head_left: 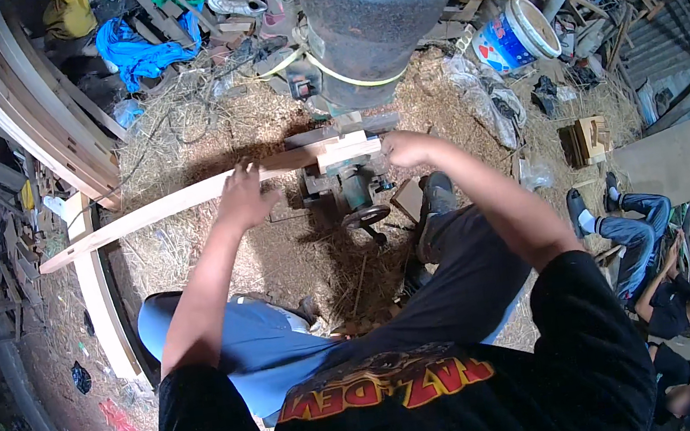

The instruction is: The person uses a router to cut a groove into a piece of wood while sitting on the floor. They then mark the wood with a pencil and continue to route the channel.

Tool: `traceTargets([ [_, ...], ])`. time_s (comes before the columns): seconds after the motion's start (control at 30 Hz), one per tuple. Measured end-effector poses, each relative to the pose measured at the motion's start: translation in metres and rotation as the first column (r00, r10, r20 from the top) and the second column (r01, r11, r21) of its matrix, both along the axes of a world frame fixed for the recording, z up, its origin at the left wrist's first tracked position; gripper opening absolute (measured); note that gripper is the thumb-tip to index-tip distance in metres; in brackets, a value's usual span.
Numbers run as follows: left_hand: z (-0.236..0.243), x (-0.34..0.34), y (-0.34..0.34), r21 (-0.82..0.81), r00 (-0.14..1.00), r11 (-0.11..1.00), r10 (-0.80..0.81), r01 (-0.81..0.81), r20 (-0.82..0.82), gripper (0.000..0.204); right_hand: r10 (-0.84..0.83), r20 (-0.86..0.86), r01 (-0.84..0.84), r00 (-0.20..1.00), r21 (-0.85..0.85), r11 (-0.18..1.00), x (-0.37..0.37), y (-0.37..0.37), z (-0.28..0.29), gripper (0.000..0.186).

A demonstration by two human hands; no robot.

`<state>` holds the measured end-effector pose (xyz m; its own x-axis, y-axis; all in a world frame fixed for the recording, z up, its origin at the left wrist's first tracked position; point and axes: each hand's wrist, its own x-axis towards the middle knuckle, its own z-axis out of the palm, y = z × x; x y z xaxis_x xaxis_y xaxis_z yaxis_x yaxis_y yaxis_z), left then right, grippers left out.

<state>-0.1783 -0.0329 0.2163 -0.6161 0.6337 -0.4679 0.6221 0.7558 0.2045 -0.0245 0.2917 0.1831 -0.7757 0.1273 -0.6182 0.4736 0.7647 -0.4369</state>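
Lying across the head view, the long pale board (pixel 155 213) reached the machine (pixel 356 187). The left hand (pixel 246 199) was spread loosely, its fingers on the board. The right hand (pixel 408 148) was curled at the end of a short wooden block (pixel 350 155); whether it gripped anything could not be told. Red-and-yellow lettering (pixel 447 378) crossed the black shirt (pixel 445 426), and a blue-and-red label (pixel 497 44) wrapped the white bucket (pixel 522 23).
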Motion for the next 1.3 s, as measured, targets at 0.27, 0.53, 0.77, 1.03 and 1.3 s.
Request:
traceTargets([
  [0.27, -0.061, 0.018, -0.016, 0.177, 0.957, 0.964, -0.228, 0.197, 0.178, 0.077, -0.373, -0.031, 0.374, 0.927, 0.102, 0.922, 0.009, 0.014, -0.073, 0.069],
  [0.53, -0.074, -0.007, -0.006, -0.016, 0.982, 0.982, -0.19, 0.19, -0.003, 0.089, -0.498, 0.088, 0.465, 0.863, -0.524, 0.714, 0.008, 0.012, -0.099, 0.039],
  [0.77, -0.091, -0.021, -0.014, -0.129, 0.994, 0.986, -0.111, 0.108, -0.018, 0.103, -0.543, 0.099, 0.47, 0.834, -0.645, 0.603, 0.006, 0.005, -0.107, 0.044],
  [1.03, -0.086, -0.021, -0.03, -0.124, 0.995, 0.988, -0.097, 0.092, -0.03, 0.106, -0.504, 0.125, 0.472, 0.854, -0.595, 0.651, 0.008, 0.006, -0.11, 0.053],
  [1.3, -0.102, -0.024, -0.046, -0.108, 0.995, 0.991, -0.084, 0.078, -0.058, 0.105, -0.48, 0.065, 0.388, 0.875, -0.688, 0.613, 0.009, 0.005, -0.116, 0.051],
])
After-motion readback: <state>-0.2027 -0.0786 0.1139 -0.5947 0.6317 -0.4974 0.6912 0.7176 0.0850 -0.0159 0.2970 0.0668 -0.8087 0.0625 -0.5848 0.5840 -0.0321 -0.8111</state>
